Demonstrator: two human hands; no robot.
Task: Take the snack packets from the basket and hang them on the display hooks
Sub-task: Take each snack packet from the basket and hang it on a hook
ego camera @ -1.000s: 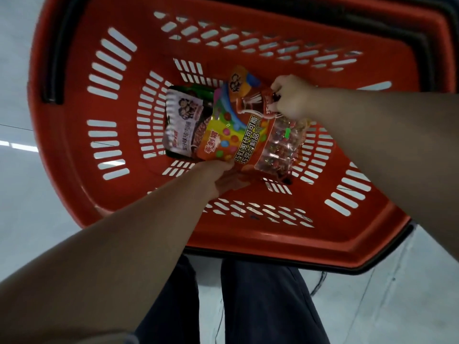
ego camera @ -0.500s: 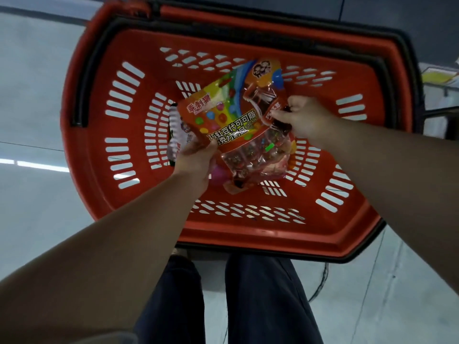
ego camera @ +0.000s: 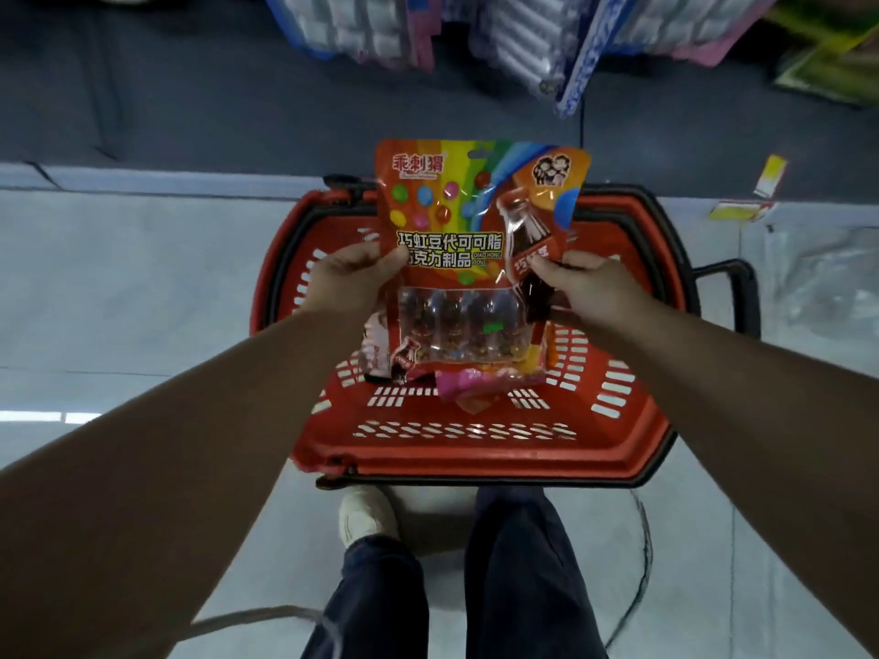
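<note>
Hiding basket (ego camera: pixel 475 461) packets — raised snack packet (ego camera: pixel 475 221)

the snack packet (ego camera: pixel 468 230) covers the middle of the red basket (ego camera: pixel 475 449), hiding most of its floor and far wall. other packets (ego camera: pixel 380 349) peek out from behind its lower edge at six and seven o'clock, their print mostly covered and too blurred to read. the fingers of the left hand (ego camera: pixel 354 278) and right hand (ego camera: pixel 587 285) go behind the packet, so only thumbs and knuckles show. the clear window's contents are too dim to make out. hanging goods (ego camera: pixel 523 35) at twelve o'clock are cut off by the top edge and smeared. both forearms run off the side edges. the legs (ego camera: pixel 518 577) are cut off at six o'clock.
</note>
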